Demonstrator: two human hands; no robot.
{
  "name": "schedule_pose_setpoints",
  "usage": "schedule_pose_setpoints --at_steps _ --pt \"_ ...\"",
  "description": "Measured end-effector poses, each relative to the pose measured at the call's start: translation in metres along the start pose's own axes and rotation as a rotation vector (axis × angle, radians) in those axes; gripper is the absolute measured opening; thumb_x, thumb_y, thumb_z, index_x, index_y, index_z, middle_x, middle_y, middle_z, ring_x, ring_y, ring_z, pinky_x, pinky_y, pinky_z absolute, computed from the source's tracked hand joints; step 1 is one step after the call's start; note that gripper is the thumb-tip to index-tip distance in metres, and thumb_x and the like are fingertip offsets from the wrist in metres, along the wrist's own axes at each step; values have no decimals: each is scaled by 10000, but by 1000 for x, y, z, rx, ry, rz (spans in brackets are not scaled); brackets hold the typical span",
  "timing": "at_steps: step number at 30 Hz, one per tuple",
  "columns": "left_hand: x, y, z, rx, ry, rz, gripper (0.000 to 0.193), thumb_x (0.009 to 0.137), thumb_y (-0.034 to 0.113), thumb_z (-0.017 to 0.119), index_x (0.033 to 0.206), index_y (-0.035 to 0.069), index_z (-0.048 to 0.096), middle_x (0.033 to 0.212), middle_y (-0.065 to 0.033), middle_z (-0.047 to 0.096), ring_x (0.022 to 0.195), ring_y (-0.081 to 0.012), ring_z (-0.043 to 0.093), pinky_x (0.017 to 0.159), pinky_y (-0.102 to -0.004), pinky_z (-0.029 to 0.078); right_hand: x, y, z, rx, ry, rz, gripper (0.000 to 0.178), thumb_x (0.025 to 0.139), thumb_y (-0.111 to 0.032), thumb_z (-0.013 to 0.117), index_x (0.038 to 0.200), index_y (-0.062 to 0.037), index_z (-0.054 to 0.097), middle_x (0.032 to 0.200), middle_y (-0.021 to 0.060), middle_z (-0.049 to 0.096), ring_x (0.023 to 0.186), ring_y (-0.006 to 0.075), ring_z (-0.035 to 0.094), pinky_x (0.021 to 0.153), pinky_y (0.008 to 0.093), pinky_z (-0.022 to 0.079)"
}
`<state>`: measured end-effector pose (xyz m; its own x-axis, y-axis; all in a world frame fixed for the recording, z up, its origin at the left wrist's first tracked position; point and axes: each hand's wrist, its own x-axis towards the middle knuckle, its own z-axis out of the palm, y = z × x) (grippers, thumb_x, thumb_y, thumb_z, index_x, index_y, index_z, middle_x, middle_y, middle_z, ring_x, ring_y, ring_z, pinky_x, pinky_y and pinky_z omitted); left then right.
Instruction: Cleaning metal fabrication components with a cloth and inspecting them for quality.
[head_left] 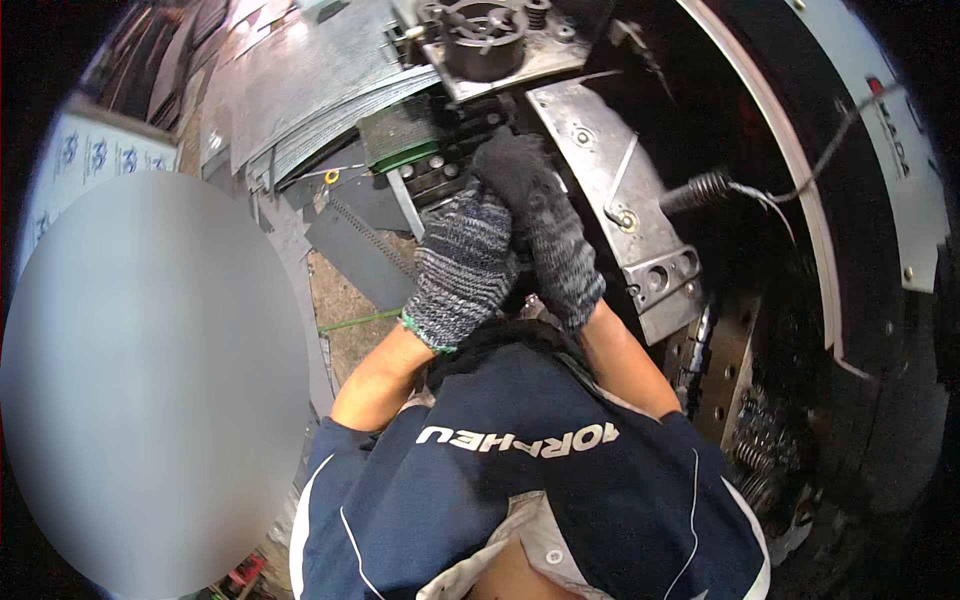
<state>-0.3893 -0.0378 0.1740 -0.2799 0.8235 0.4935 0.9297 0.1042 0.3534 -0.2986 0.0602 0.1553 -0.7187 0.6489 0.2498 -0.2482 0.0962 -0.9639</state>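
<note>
Both my hands wear grey-and-black knit gloves and meet in front of me, at the dark metal block (pixel 440 185) of the machine. My left hand (pixel 465 262) is closed, its fingers curled away from view beside the right. Just beyond it, my right hand (pixel 535 195) is also closed, in a darker, dirtier glove. Whatever lies between the fingers is hidden. Right of my hands is a long steel plate (pixel 590 125) with an L-shaped hex key (pixel 622 180) standing in one of its screws. A green-sided block (pixel 400 140) sits to the left of my fingers.
Stacked sheet metal (pixel 300 95) fills the far left. A round metal die (pixel 484 42) stands on a plate at the far side. A perforated strip (pixel 365 250) lies left of my left wrist. On the right are a coiled cable (pixel 697 190) and a curved machine frame (pixel 790 150).
</note>
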Motion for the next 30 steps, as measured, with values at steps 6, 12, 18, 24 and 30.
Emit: schedule_pose_setpoints --at_steps 6,12,18,24,30 --pt "1 -12 -6 -786 -267 -137 839 769 61 719 1479 23 273 1459 -210 398 1330 -280 431 1109 -381 340 -9 12 -23 641 -222 131 568 924 -61 528 1452 -17 325 1423 123 449 1279 207 464 1098 332 364" --pt "10 -7 4 -408 -27 -35 711 733 100 809 1356 -3 483 1414 -171 456 1297 -253 457 1058 -379 404 -22 -21 -27 909 151 470 479 919 -213 581 1352 -36 480 1276 81 582 1179 188 543 1021 327 426" --pt "-2 12 21 -820 -163 -295 644 787 21 740 1362 -33 456 1333 -142 539 1230 -213 507 1048 -347 398 -29 20 -37 122 184 111 378 995 -296 483 1267 -47 568 1195 110 638 1045 179 604 854 300 497" --pt "3 30 22 -725 -111 -283 668 773 46 770 1363 -18 464 1310 -130 568 1176 -196 548 1002 -326 436 -23 14 -49 -209 295 80 334 975 -273 537 1095 21 641 943 192 687 859 224 657 781 326 508" --pt "1 31 19 -642 -179 -290 695 721 108 833 1320 -17 502 1278 -147 588 1154 -207 570 984 -345 470 -30 21 -58 -102 167 381 384 1008 -270 483 1262 11 548 1180 104 629 1013 136 617 865 281 523"
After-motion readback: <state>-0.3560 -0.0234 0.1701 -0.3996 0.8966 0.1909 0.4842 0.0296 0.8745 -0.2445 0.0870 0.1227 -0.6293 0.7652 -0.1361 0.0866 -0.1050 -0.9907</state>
